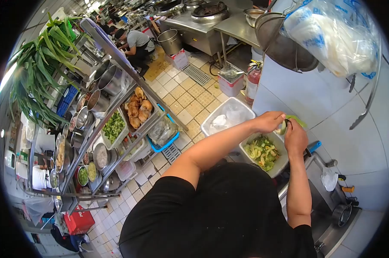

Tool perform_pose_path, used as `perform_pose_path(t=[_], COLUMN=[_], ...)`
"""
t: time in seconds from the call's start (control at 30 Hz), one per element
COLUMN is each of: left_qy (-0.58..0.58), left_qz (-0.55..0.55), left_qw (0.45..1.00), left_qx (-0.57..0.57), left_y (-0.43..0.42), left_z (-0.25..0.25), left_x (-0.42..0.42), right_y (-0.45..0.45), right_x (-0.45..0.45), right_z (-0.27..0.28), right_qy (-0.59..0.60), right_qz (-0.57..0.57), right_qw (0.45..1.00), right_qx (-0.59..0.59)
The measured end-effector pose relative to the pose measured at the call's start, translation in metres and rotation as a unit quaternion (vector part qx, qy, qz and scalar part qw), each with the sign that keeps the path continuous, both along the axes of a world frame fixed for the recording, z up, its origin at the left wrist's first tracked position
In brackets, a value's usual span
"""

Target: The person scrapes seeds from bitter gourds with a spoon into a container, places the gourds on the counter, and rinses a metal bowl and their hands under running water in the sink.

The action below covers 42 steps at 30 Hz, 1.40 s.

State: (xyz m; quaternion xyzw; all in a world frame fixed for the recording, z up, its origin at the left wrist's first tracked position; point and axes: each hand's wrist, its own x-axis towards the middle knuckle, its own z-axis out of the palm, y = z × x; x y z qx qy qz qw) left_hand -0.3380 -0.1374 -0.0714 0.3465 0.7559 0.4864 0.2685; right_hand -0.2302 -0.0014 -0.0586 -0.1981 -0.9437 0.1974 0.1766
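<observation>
My left hand (pixel 269 122) has its fingers closed on a pale green leafy vegetable (pixel 296 121) whose exact kind I cannot make out. On its other side my right hand (pixel 296 136) also grips it, the fingers bent around it close to the left hand. Both hands are above a white plastic tub (pixel 244 146), which holds yellow-green vegetable pieces (pixel 261 152). Left of that stands another white tub (pixel 209 124) with clear plastic and something white inside.
A metal sink (pixel 308 202) with a blue-handled tool (pixel 313 147) lies to the right. Strainers (pixel 289 47) and a plastic bag (pixel 332 36) hang on the tiled wall. Food shelves (pixel 117 148) stand left, a fire extinguisher (pixel 253 79) ahead. A person (pixel 138 45) crouches farther off.
</observation>
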Motion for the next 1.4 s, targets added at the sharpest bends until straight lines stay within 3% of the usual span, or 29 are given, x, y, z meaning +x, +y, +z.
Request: perform_pose_path(t=[0.17,0.23,0.33,0.4,0.67,0.77,0.9,1.03,1.2,1.27,1.3,1.37,1.4], left_qy=[-0.069,-0.012,-0.036,-0.066,-0.198,-0.223,-0.221,-0.183,-0.132,-0.158,-0.193,-0.269,-0.308], left_qz=[-0.003,0.018,0.04,0.057,0.163,0.149,0.19,0.118,0.024,-0.008,-0.006,-0.013,-0.025], left_qw=[0.998,0.999,0.998,0.996,0.965,0.959,0.953,0.975,0.991,0.987,0.981,0.963,0.951], left_qx=[-0.002,0.043,0.023,0.007,-0.046,-0.095,-0.087,-0.051,0.011,-0.005,0.001,0.016,0.022], left_y=[0.029,0.036,0.043,0.046,0.063,0.07,0.09,0.099,0.104,0.088,0.079,0.058,0.048], left_z=[-0.024,-0.028,-0.018,-0.004,0.001,0.008,-0.015,-0.031,-0.037,-0.028,-0.024,-0.022,-0.022], left_x=[-0.007,-0.009,-0.003,0.001,0.003,0.002,-0.001,-0.002,-0.021,-0.029,-0.032,-0.036,-0.039], right_y=[-0.011,-0.003,0.018,0.026,0.003,0.0,-0.005,0.008,0.022,0.036,0.047,0.071,0.063], right_x=[0.004,0.006,0.015,0.016,0.012,0.013,0.015,0.02,0.035,0.044,0.048,0.066,0.076], right_z=[-0.002,-0.006,-0.016,-0.02,-0.029,-0.027,-0.037,-0.042,-0.04,-0.055,-0.078,-0.125,-0.095], right_qy=[-0.018,-0.008,-0.015,0.066,0.061,0.052,0.05,0.089,0.097,0.079,0.079,0.136,0.073], right_qz=[0.016,-0.003,0.002,-0.004,-0.019,-0.011,-0.012,0.019,-0.046,-0.142,-0.147,-0.191,-0.219], right_qw=[1.0,0.999,0.998,0.997,0.997,0.998,0.997,0.995,0.994,0.976,0.976,0.888,0.816], right_qx=[0.006,-0.045,-0.057,-0.035,-0.036,-0.042,-0.06,-0.033,-0.022,-0.146,-0.143,-0.395,-0.529])
